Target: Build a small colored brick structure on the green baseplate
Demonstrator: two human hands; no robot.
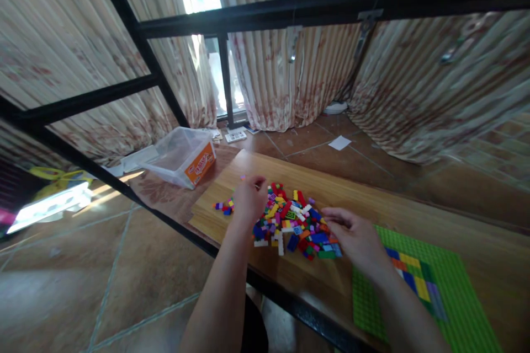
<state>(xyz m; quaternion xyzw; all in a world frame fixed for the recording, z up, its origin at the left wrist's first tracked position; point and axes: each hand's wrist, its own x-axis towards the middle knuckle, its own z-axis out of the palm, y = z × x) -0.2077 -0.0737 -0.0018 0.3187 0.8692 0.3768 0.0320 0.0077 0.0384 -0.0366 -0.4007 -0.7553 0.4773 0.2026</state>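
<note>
A heap of small coloured bricks [292, 220] lies on a wooden table [323, 182]. My left hand [247, 198] rests at the heap's left edge, fingers curled together in a pinch at the far side; what they hold is too small to make out. My right hand [356, 237] reaches in from the right, fingers stretched toward the heap's near right edge and holding nothing. A green baseplate [451, 281] lies under my right forearm, with a patch of blue, yellow, orange and green bricks [414, 276] set on it. A few loose bricks [223, 207] sit left of my left hand.
A clear plastic tub with an orange label [182, 157] stands at the table's far left. A black metal frame [223, 16] runs overhead and along the table's near edge. Curtains [414, 83] hang behind. Papers [339, 142] lie on the tiled floor.
</note>
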